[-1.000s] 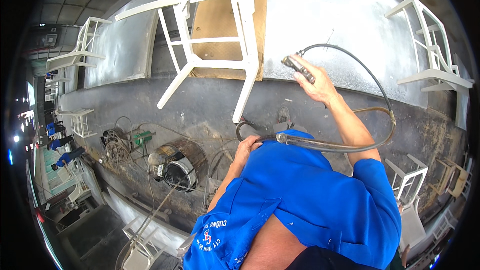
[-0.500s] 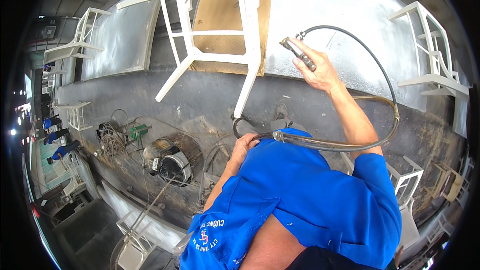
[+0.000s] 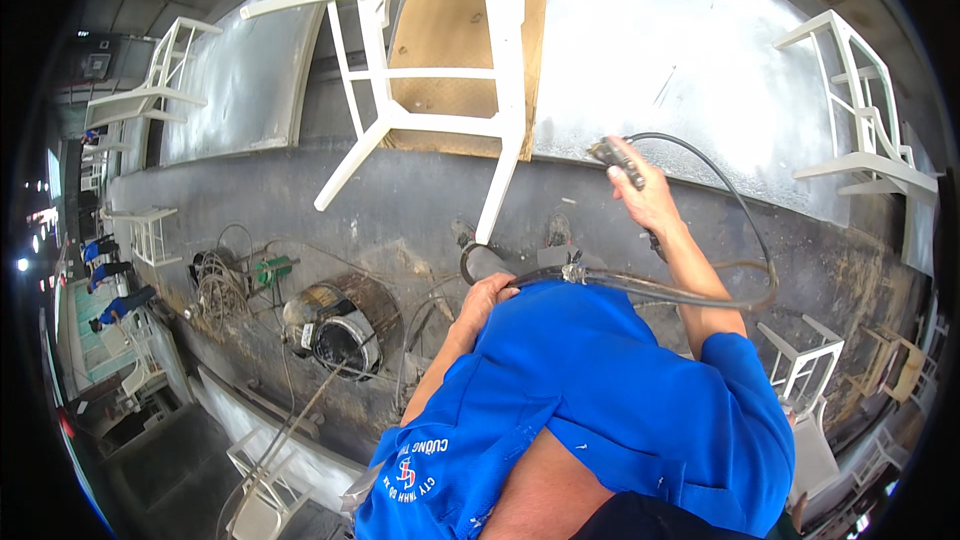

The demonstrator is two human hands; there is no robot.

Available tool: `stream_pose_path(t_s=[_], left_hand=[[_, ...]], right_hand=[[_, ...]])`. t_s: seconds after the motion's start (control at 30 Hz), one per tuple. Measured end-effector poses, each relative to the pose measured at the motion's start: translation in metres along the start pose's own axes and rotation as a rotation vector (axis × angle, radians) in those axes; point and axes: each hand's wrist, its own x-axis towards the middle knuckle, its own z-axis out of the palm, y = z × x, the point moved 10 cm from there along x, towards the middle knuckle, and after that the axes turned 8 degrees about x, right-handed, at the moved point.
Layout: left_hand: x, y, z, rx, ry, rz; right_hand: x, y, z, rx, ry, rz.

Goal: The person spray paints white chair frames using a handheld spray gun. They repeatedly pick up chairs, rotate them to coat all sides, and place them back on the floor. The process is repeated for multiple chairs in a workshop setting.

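In my right hand is a spray gun, my fingers wrapped round its body and its front turned to the upper left. A dark hose loops from the gun down past my right forearm and back across my waist. Low at my belly, my left hand is closed on the hose bundle, partly hidden by its own fingers. Ahead of me stands a white wooden chair frame, tilted, its legs pointing toward me; neither hand touches it.
A brown board lies behind the chair frame. Paint-dusted grey panels stand along the far side. Another white chair frame is at right. On the floor at left are a paint-stained drum and coiled hoses. People in blue are far left.
My right hand has come down and nearer to me with the spray gun, and the hose loop has sunk with it. My left hand stays on the hose at my waist.
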Motion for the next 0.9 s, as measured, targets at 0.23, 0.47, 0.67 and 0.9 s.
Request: stream_pose_path(t_s=[0.23, 0.47, 0.67, 0.9], left_hand=[[0.031, 0.052, -0.015, 0.183, -0.212, 0.181], [0.036, 0.297, -0.226, 0.479, 0.136, 0.756], [-0.085, 0.550, -0.374, 0.646, 0.735, 1.488], [-0.139, 0.681, -0.305, 0.901, 0.641, 1.967]], right_hand=[[-0.088, -0.162, -0.163, 0.261, 0.627, -0.663], [-0.213, -0.331, -0.223, 0.092, 0.841, -1.150], [-0.244, -0.393, -0.219, 0.084, 0.853, -1.265], [-0.252, -0.426, -0.197, 0.158, 0.739, -1.330]])
